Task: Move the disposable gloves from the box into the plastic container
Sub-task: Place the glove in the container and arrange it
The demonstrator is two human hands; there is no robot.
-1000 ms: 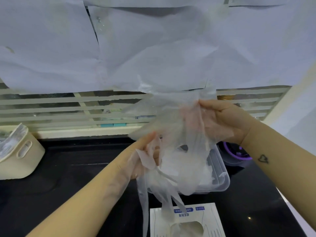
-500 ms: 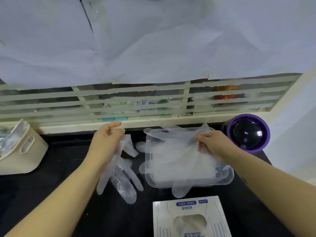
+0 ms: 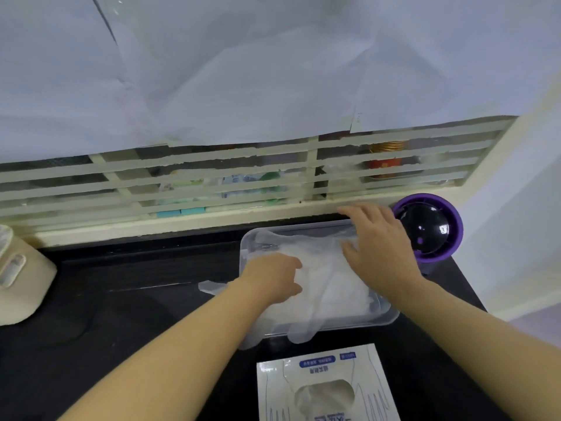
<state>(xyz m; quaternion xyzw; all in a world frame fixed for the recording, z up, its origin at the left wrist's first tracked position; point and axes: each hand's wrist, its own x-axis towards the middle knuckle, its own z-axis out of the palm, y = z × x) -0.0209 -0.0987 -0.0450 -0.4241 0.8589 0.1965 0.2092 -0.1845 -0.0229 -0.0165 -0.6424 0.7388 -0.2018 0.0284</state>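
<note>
A clear plastic container stands on the black counter and holds a pile of clear disposable gloves. Some glove fingers hang over its front rim, and one glove end sticks out on the left. My left hand is over the container's left part, fingers curled into the gloves it brought there. My right hand lies flat with spread fingers, pressing the pile at the far right. The white glove box lies in front of the container, a glove showing in its opening.
A purple round holder with a black dome stands right of the container, close to my right hand. A cream basket sits at the left edge. A taped window ledge runs behind the counter.
Both hands came down from chest height. My left hand carried its gloves from the counter's left side into the container, and my right hand flattened onto the pile.
</note>
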